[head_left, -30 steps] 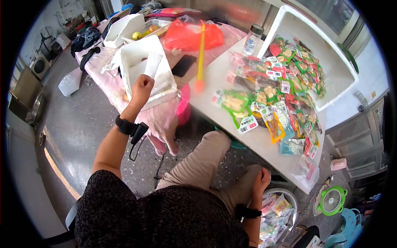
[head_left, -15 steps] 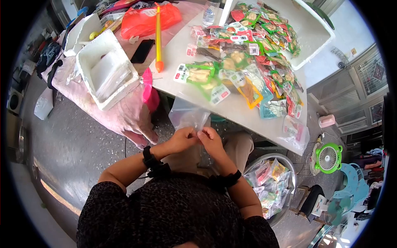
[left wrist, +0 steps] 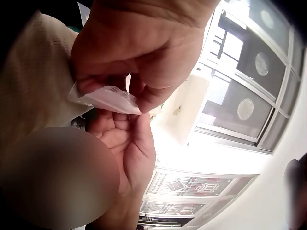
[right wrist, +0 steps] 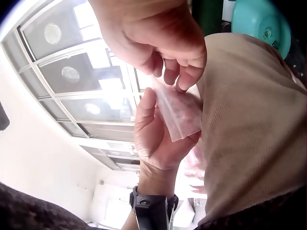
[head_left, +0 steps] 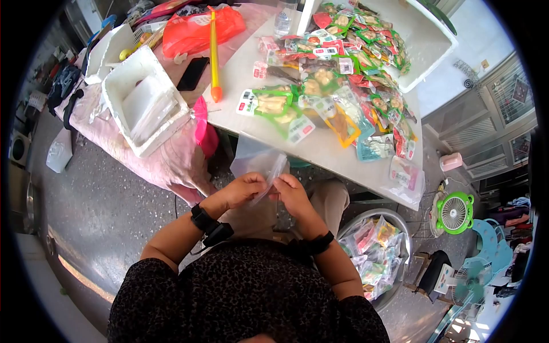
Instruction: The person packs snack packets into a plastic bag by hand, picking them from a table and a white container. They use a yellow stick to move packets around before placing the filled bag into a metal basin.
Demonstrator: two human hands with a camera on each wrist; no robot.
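Note:
A clear plastic bag hangs between my two hands over my lap, in front of the table edge. My left hand pinches one side of its top edge with thumb and fingers. The other side is gripped by my right hand, close beside the left. Up close in the left wrist view, the bag's edge is stretched between the fingertips of both hands. From the right wrist, a corner of the bag lies over the left palm.
Many colourful snack packets cover the white table, spilling from a foam box. Left stands another foam box holding clear bags. A metal basin of bagged packets sits by my right leg. A yellow stick lies behind.
My left hand came from the foam box on the left to my lap with a clear bag. My right hand rose from my thigh and took the bag's edge. The bag's top is now spread wider.

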